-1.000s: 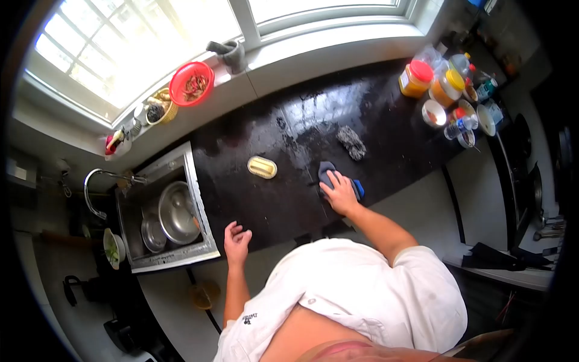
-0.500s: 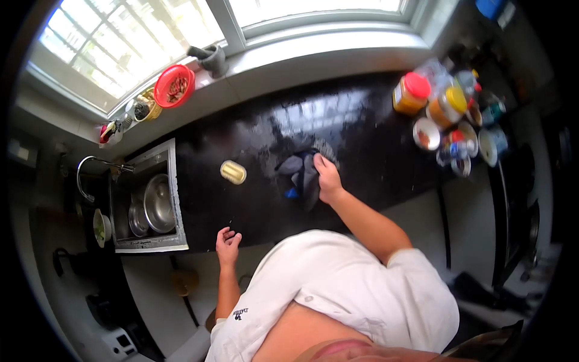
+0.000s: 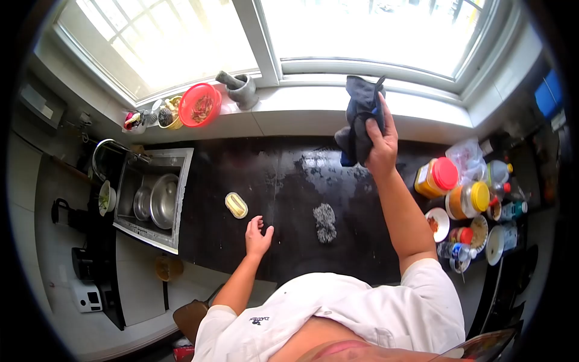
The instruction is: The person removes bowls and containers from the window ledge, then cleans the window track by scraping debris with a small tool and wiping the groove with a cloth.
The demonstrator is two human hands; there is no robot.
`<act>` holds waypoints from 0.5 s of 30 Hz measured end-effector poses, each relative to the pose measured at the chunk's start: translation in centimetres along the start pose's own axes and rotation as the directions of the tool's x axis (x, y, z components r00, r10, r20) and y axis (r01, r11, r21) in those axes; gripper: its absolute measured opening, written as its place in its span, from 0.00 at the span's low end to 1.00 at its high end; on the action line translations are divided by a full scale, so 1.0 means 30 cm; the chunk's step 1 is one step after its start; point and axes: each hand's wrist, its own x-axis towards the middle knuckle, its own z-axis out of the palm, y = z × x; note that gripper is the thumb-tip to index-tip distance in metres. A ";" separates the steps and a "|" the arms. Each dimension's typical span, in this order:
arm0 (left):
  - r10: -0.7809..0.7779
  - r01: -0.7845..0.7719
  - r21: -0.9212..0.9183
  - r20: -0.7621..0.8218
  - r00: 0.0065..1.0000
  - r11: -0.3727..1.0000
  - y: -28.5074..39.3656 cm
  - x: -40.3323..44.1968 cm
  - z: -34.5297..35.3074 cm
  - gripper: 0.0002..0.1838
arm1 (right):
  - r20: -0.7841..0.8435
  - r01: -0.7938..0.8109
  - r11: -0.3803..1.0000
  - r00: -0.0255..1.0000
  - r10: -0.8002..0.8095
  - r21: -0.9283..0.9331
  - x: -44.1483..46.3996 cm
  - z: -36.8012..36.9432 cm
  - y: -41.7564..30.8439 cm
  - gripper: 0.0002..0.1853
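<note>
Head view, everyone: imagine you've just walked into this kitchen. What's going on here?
A person's right hand holds a bunched dark cloth up, in front of the windowsill as the camera sees it. The left hand, fingers loosely curled, shows nothing in its grip. A grey scrubber and a pale yellow oval item lie on the dark counter, which has wet-looking patches. Metal bowls sit in the sink.

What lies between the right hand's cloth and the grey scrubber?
The head view shows no objects between black cloth and grey scrubber, only wet-looking dark countertop.
</note>
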 end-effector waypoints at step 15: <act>0.093 -0.083 0.567 0.012 0.996 0.819 0.085 0.308 0.335 0.32 | 0.513 0.532 -0.142 0.846 0.146 -0.835 0.622 -0.025 0.986 0.27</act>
